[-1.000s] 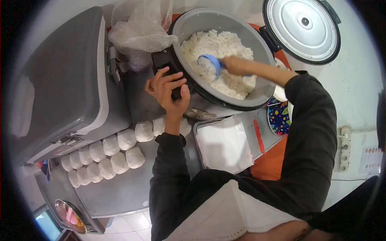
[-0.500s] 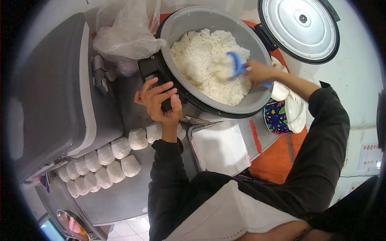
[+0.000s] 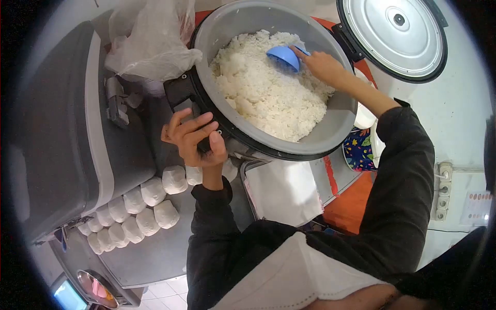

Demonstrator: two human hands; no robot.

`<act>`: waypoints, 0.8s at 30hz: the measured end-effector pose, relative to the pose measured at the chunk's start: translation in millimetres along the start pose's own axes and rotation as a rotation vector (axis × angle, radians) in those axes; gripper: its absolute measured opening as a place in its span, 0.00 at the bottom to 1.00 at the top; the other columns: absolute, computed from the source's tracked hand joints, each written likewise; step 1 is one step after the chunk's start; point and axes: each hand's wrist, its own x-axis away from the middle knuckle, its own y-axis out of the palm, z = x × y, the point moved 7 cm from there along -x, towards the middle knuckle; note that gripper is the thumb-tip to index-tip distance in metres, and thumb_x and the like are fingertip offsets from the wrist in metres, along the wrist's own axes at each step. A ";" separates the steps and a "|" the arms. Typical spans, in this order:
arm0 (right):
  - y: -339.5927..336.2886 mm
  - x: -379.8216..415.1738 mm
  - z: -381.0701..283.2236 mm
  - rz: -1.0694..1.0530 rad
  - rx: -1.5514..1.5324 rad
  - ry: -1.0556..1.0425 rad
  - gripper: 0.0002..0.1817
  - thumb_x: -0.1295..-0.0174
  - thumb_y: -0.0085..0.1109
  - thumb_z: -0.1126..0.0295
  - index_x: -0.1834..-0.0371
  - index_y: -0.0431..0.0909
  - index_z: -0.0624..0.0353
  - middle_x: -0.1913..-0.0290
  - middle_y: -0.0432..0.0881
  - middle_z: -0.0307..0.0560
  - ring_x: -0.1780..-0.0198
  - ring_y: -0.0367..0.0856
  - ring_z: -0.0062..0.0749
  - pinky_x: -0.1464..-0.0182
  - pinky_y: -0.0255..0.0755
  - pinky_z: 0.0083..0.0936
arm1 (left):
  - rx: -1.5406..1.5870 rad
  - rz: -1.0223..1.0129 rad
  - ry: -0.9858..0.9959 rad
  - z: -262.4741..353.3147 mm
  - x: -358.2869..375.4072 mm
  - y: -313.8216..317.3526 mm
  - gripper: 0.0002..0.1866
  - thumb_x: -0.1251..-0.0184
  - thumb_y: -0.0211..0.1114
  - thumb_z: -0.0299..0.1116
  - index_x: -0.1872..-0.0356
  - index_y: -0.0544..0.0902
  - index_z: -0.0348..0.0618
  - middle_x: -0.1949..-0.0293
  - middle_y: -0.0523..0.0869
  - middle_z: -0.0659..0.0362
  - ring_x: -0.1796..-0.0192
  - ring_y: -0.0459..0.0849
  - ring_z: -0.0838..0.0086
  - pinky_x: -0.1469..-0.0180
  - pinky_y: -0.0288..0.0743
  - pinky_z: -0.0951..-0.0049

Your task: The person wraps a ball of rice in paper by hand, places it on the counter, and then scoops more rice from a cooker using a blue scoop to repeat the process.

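A large rice cooker (image 3: 338, 121) stands open, with a mound of white rice (image 3: 274, 98) inside its grey pot. My right hand (image 3: 323, 68) is closed round the handle of a blue scoop (image 3: 283, 57), whose rounded back faces up over the rice near the pot's far side. Beside the cooker's black side handle is my left hand (image 3: 194, 137), fingers apart and curved, with nothing in it; whether the fingertips touch the cooker is unclear. The cooker's round lid (image 3: 398, 31) is swung back at the upper right.
Rows of white wrapped bundles (image 3: 147, 219) lie on the metal counter (image 3: 150, 261). White paper sheets (image 3: 284, 191) rest in a tray. A plastic bag (image 3: 155, 46), a large grey box (image 3: 57, 124) and a patterned container (image 3: 359, 151) stand around the cooker.
The scoop has moved up and slightly left with my right hand and turned over, its rounded back now upward. My left hand has shifted slightly left and down in view.
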 end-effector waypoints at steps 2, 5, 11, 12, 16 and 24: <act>11.2 -8.2 7.0 -0.160 -0.188 0.013 0.37 0.43 0.53 0.75 0.28 0.55 0.42 0.55 0.79 0.63 0.55 0.80 0.55 0.53 0.74 0.44 | -0.021 -0.011 -0.002 3.7 0.2 1.0 0.04 0.46 0.60 0.38 0.73 0.81 0.54 0.65 0.85 0.70 0.50 0.78 0.65 0.41 0.53 0.62; 16.4 -10.2 -10.6 -0.164 -0.308 -0.208 0.28 0.37 0.45 0.74 0.31 0.61 0.51 0.63 0.81 0.66 0.60 0.81 0.56 0.53 0.73 0.45 | -0.013 0.039 -0.028 5.0 -1.8 0.3 0.05 0.45 0.60 0.39 0.73 0.81 0.54 0.66 0.86 0.70 0.50 0.78 0.65 0.41 0.53 0.62; 5.1 34.7 -68.6 -0.290 -0.697 -0.385 0.25 0.35 0.49 0.71 0.33 0.64 0.53 0.64 0.81 0.63 0.65 0.81 0.50 0.56 0.72 0.41 | -0.032 0.061 0.029 1.0 4.0 -0.6 0.07 0.43 0.60 0.41 0.73 0.81 0.53 0.68 0.86 0.68 0.51 0.79 0.65 0.40 0.52 0.63; 0.1 37.0 -70.0 -0.257 -0.767 -0.443 0.24 0.34 0.49 0.70 0.33 0.65 0.53 0.66 0.82 0.62 0.69 0.80 0.47 0.58 0.73 0.39 | -0.035 0.066 0.046 1.2 3.6 -0.1 0.08 0.42 0.59 0.41 0.73 0.81 0.52 0.68 0.85 0.67 0.51 0.79 0.64 0.41 0.53 0.63; -2.6 38.0 -52.3 -0.682 -0.940 -0.011 0.22 0.33 0.50 0.68 0.35 0.67 0.55 0.69 0.82 0.58 0.76 0.77 0.38 0.63 0.73 0.35 | -0.036 0.023 0.144 -5.6 6.9 -3.0 0.10 0.40 0.58 0.41 0.74 0.80 0.49 0.69 0.85 0.63 0.52 0.78 0.62 0.42 0.56 0.62; -16.4 25.4 -113.3 -0.119 -0.966 -0.434 0.23 0.34 0.50 0.69 0.35 0.66 0.55 0.64 0.83 0.61 0.71 0.80 0.54 0.60 0.74 0.38 | -0.061 0.062 0.058 5.1 0.8 1.5 0.11 0.39 0.58 0.42 0.74 0.78 0.47 0.69 0.85 0.62 0.53 0.78 0.61 0.42 0.57 0.62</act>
